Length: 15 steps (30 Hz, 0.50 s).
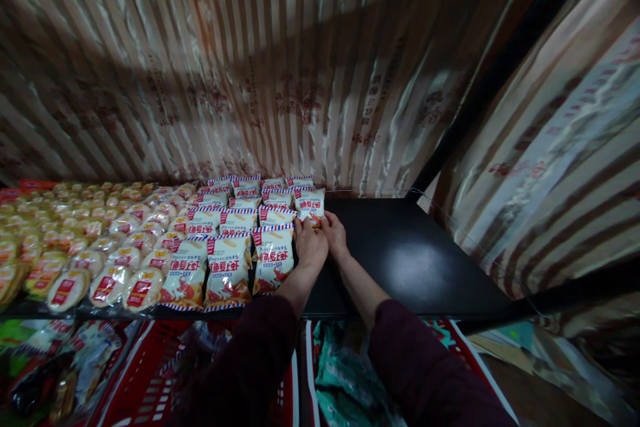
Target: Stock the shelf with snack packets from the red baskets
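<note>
Both my hands reach onto a black shelf (395, 253) at the right end of rows of white snack bags with red lettering. Between them a snack bag (310, 203) stands upright, its lower part hidden by my fingers. My left hand (311, 245) is closed at its lower left edge, and my right hand (335, 233) is closed at its lower right edge. Just left of my left hand a front-row snack bag (273, 259) leans back on the shelf. More bags stand in rows behind and to the left.
Round wrapped crackers (107, 285) fill the shelf's left side. Below the front edge are a red basket (150, 373) and another basket holding green packets (340, 373). Striped plastic sheeting (280, 80) hangs behind, and a dark post (450, 140) rises at the right.
</note>
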Available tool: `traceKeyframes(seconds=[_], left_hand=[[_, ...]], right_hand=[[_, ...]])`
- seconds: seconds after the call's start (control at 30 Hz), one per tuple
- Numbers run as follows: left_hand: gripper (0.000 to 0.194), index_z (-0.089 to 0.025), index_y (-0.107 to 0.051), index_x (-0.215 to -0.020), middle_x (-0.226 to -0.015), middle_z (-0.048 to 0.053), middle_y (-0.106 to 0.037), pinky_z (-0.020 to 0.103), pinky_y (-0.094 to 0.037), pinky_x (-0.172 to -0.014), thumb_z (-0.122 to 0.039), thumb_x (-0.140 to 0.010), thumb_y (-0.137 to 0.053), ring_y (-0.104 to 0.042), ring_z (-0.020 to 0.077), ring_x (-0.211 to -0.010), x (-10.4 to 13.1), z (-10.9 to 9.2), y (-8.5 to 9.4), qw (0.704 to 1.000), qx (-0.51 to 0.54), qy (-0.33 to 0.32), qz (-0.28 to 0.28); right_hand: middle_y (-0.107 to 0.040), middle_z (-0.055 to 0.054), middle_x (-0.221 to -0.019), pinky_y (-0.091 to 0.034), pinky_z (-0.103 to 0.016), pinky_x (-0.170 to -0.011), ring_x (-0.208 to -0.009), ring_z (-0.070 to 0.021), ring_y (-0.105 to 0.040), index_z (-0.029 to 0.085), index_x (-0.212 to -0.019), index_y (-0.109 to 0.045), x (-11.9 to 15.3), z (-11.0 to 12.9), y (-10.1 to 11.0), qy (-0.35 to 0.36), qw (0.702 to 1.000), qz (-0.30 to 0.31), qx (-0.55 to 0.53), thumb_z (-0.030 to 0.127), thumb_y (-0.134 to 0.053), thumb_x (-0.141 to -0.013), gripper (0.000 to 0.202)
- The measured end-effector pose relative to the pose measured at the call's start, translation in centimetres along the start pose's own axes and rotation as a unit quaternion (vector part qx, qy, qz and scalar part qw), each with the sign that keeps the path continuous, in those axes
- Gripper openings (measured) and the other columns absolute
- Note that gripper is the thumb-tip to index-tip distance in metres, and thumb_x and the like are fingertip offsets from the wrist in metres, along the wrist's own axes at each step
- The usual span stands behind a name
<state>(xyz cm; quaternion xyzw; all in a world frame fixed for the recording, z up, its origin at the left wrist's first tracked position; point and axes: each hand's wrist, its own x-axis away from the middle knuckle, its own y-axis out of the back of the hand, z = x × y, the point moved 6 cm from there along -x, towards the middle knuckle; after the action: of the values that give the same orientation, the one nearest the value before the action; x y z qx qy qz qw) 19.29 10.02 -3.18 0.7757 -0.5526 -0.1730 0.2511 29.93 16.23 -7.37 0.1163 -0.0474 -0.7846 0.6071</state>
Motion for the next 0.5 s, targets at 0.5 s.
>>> traceKeyframes(seconds=[0.5], left_hand=[[0.045, -0.006, -0.049, -0.128, -0.14, 0.023, -0.042, 0.038, -0.028, -0.111, -0.015, -0.085, -0.039, -0.037, 0.0269, -0.135, -0.2, 0.7, -0.4, 0.999, -0.013, -0.021, -0.023]], right_hand=[[-0.058, -0.014, -0.126, -0.038, -0.04, -0.099, -0.115, -0.0273, -0.051, 0.012, -0.128, -0.051, 0.4, 3.0, -0.3, 0.116, 0.95, 0.001, 0.291, 0.036, -0.036, -0.089, 0.049]])
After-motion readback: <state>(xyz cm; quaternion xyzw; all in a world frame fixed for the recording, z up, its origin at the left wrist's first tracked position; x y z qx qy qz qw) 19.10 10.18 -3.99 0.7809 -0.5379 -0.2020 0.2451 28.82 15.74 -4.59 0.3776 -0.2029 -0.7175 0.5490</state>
